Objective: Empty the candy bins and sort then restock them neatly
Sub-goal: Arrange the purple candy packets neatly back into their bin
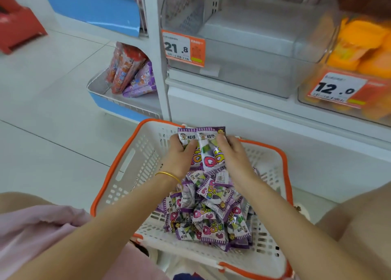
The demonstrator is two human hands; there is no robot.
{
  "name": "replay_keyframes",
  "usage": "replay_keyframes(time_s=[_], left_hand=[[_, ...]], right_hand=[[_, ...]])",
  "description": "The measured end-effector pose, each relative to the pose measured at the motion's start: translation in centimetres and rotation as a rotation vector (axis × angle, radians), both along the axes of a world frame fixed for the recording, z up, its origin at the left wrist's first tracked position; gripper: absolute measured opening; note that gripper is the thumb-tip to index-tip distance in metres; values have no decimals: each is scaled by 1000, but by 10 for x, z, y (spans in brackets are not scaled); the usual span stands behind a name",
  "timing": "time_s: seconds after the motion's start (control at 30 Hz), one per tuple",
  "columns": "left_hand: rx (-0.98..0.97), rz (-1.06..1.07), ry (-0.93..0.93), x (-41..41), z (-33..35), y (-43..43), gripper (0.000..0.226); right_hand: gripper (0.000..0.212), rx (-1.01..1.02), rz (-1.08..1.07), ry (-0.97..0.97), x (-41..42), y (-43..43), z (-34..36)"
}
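While both hands meet above the far edge of the white basket (135, 174), they clasp a bundle of purple candy packets (209, 154) between them, held upright with the printed faces towards the camera. The left hand (179, 152) has its fingers (176, 139) curled round the bundle's left side and its thumb laid across the front; the right hand (232, 154) pinches the right side the same way, fingers behind, thumb in front. A gold bracelet (169, 176) sits on the left wrist.

Below the hands, a loose pile (211, 212) of the same packets fills the middle of the basket, which has an orange rim and rests on the floor against the shelf base.

On the shelf beyond, a clear bin (243, 53) with a 21.8 price tag (183, 47) shows no candy inside. Beside it, towards the shelf's right end, a second bin (359, 46) holds orange sweets behind a 12.0 tag (336, 89).
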State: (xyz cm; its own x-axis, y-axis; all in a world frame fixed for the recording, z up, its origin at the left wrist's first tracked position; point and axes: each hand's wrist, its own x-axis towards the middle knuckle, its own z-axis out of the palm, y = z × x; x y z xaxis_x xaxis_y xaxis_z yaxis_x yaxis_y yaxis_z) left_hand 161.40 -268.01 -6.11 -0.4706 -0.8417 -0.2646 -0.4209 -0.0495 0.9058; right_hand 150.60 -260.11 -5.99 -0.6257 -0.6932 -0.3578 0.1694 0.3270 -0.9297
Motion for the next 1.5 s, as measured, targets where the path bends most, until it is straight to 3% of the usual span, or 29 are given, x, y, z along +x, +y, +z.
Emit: replay_keyframes(time_s=[0.1,0.27,0.33,0.43,0.5,0.57,0.63,0.7,0.9,0.97,1.03,1.1,1.17,1.27,1.4,1.5], left_hand=[[1,13,139,-6,20,13,10],[-67,-81,238,-6,71,22,38],[-162,-123,255,-9,92,15,33],[-228,-125,275,-15,106,-1,16],[-248,-143,300,-17,112,-12,12],[-236,-182,312,-20,114,-20,12],[-222,-200,337,-24,113,-24,12],[-221,-188,346,-29,114,-26,13],[-343,-299,274,-54,123,-35,21],[-365,-336,226,-68,131,-46,29],[-586,-329,202,-82,133,-67,52],[-899,-320,58,-95,133,-95,65],[-1073,-362,-174,-109,134,-114,53],[-1133,-454,-388,-131,131,-119,30],[-1034,-444,-292,-134,131,-123,48],[-1073,-420,-182,-134,133,-128,53]], right_hand=[[34,-101,-87,165,16,1,18],[30,-106,-17,346,19,2,54],[30,-174,0,364,17,-2,70],[35,-194,71,216,10,-9,86],[50,-216,141,52,5,-11,96],[60,-222,242,12,-3,-12,99],[48,-197,318,62,-11,-11,103],[25,-206,326,20,-20,-12,106],[60,-229,272,-94,-43,-19,120],[56,-272,213,-184,-56,-19,125],[58,-315,198,-276,-72,-16,128],[53,-373,190,-351,-83,-11,134],[41,-446,158,-411,-90,-8,145],[35,-506,148,-417,-98,-10,158],[31,-516,137,-455,-109,-11,163],[28,-543,141,-463,-113,-10,167]])
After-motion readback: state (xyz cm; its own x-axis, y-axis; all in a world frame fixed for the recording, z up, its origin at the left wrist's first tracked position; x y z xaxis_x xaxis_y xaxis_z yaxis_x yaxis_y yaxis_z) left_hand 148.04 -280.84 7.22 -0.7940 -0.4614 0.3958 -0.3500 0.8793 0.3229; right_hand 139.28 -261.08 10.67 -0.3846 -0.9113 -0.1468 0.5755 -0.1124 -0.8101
